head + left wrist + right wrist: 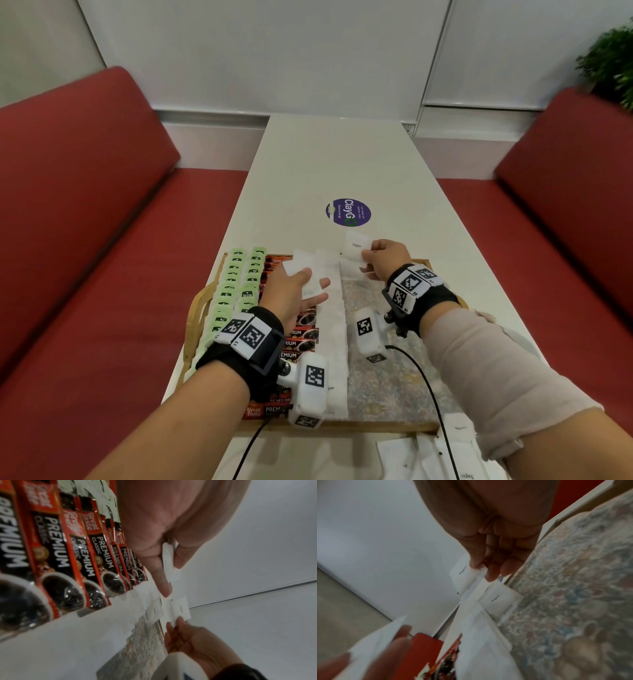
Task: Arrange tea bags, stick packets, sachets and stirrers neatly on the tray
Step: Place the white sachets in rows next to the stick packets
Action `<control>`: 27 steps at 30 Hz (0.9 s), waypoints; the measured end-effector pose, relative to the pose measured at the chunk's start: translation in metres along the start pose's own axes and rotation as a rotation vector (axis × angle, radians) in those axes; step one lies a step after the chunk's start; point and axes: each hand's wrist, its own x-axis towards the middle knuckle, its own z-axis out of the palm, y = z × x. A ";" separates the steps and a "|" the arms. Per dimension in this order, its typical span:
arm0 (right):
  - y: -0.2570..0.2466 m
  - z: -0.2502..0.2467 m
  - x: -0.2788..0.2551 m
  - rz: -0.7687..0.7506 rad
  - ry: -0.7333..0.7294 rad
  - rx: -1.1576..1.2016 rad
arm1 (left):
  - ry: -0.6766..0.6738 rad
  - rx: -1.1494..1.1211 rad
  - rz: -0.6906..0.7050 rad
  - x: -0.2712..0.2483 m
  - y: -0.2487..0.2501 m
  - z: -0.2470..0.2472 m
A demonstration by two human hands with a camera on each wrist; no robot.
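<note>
A long white table [342, 164] stands between two red padded benches [78, 192], and a round purple sticker [348, 212] lies on it. Behind is a pale wall with a white roller blind [534, 51]. A green plant [613, 58] shows at the far right.

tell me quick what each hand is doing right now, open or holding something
Left hand: pinches white sugar sachets between thumb and fingers.
Right hand: pinches one white sugar sachet above the tray.

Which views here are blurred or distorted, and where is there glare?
Head view: mostly sharp but wide-angle, table edges splaying, plant smeared. Left wrist view: nearest coffee sticks blurred, glints on their printed cups, left hand soft. Right wrist view: softest overall, the left hand's fingers and the tray's floral lining blurred; right hand dim.
</note>
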 end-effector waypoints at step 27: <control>0.027 0.015 0.028 0.115 -0.026 -0.389 | -0.049 -0.050 -0.005 0.011 -0.003 -0.002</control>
